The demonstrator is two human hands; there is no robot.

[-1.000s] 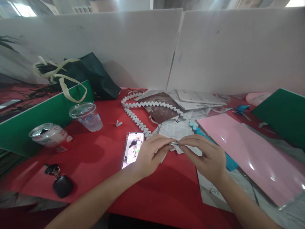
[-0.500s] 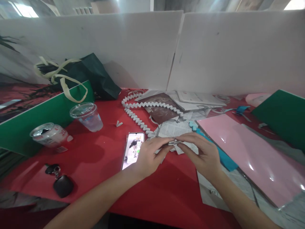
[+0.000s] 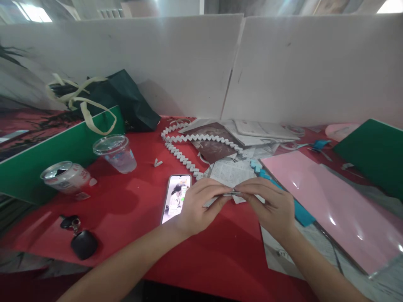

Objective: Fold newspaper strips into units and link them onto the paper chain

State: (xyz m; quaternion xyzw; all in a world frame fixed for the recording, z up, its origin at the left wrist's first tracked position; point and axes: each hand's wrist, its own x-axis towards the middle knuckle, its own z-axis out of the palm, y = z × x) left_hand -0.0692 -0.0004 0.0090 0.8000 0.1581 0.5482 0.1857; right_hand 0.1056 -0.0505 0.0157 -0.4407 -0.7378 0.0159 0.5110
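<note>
My left hand point(image 3: 201, 205) and my right hand point(image 3: 270, 205) meet over the red table, fingertips pinched on a small folded paper strip point(image 3: 231, 193). Only a thin grey-white edge of it shows between the fingers. A zigzag chain of folded white paper point(image 3: 181, 157) loops on the table beyond and runs down toward my left hand; whether it joins the held strip is hidden. The chain's other end turns light blue point(image 3: 256, 166) beyond my right hand. A lit phone point(image 3: 176, 195) lies beside my left hand, partly covered by it. Printed paper point(image 3: 228, 174) lies just past the fingertips.
On the left stand a lidded plastic cup point(image 3: 118, 155), a drink can point(image 3: 69, 180) and a dark bag point(image 3: 126, 100); keys with a black case point(image 3: 83, 244) lie nearer. A pink folder point(image 3: 330, 205) lies right. A white partition point(image 3: 157, 63) closes off the back.
Both hands have dipped slightly, still pinching the paper strip, which now shows as a thinner edge. My right hand's fingers have shifted a little. Other things lie as before.
</note>
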